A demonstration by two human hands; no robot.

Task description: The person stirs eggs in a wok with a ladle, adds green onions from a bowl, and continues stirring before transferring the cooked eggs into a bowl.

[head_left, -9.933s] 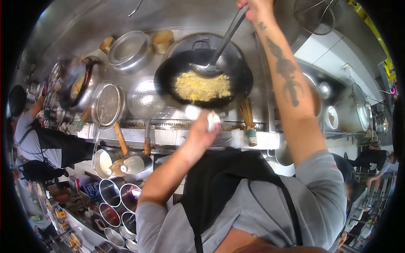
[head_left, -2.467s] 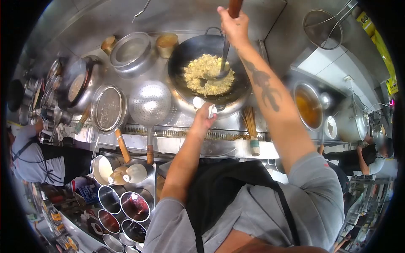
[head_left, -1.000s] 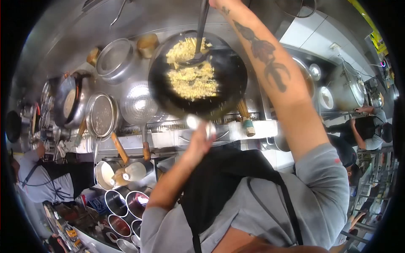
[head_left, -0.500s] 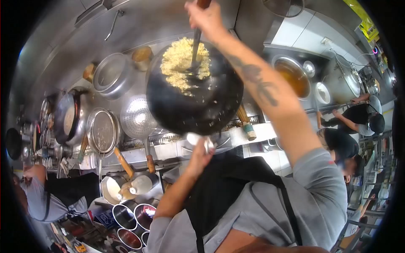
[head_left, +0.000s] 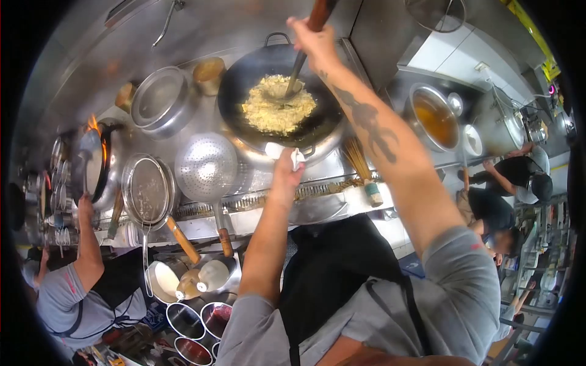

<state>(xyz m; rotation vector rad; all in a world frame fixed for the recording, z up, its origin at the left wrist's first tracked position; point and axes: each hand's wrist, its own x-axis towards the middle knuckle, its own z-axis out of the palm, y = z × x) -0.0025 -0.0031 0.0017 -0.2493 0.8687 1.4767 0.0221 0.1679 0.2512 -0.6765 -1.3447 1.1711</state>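
The yellow, rice-like food (head_left: 278, 117) lies heaped at the middle of the wok (head_left: 244, 76), with dark metal bare all round it. The left hand (head_left: 287, 171), at the wok's near edge, has its fingers closed on a bunched white cloth (head_left: 297, 158) beside the loop handle; whether they also grip the handle through it cannot be told. Above the wok, the right hand (head_left: 316, 44) has its fingers wrapped round the wooden end of the ladle (head_left: 298, 63), whose bowl is partly sunk in the food.

The grip on the wok looks like the weak point — if the cloth slipped or let heat through, the pan could tip and food could slide over its near edge toward the apron (head_left: 342, 262). A hard shove with the ladle could throw grains over the far side, and food left in one heap might scorch underneath. The bamboo brush (head_left: 354, 155), just off the wok's near right side, could be knocked or singed by a sideways swing. The skimmer (head_left: 206, 166), left of the wok, could be bumped too. Flames (head_left: 93, 124) rise well to the wok's left, beyond the skimmer — a likelier danger to the other person's hand (head_left: 85, 203) there.
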